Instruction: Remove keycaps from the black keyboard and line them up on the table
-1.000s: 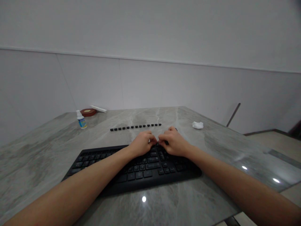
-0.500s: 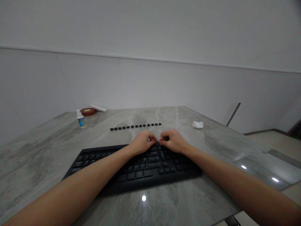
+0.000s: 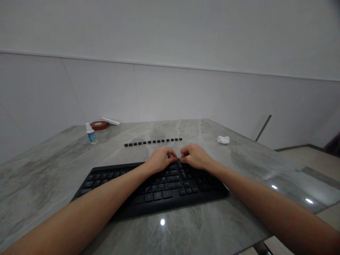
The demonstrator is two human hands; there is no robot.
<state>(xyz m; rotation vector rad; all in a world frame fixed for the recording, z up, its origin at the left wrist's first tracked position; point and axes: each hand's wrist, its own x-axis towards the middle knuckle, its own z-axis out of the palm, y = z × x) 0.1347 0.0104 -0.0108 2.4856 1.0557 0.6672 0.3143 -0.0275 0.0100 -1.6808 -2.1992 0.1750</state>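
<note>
A black keyboard (image 3: 174,185) lies on the grey marbled tabletop, slightly turned, with my forearms across it. My left hand (image 3: 161,158) is closed in a pinch above its back edge. Facing it just to the right, my right hand (image 3: 195,156) pinches too. Between the two sets of fingertips shows a thin shiny wire-like piece (image 3: 178,158), close over the keys of the back row. Both hands seem to hold it; its exact shape is too small to tell. Behind the keyboard runs a row of small black keycaps (image 3: 153,142).
A small white spray bottle (image 3: 92,134) with a blue label stands at the left. Behind it are a reddish-brown box (image 3: 99,125) and a white flat strip (image 3: 111,121). A crumpled white tissue (image 3: 223,140) lies at the right. The wall rises beyond the tabletop's back edge.
My right hand has shifted very slightly and its fingers have curled a little more. My left hand stays nearly in place. The keyboard and the row of keycaps have not moved.
</note>
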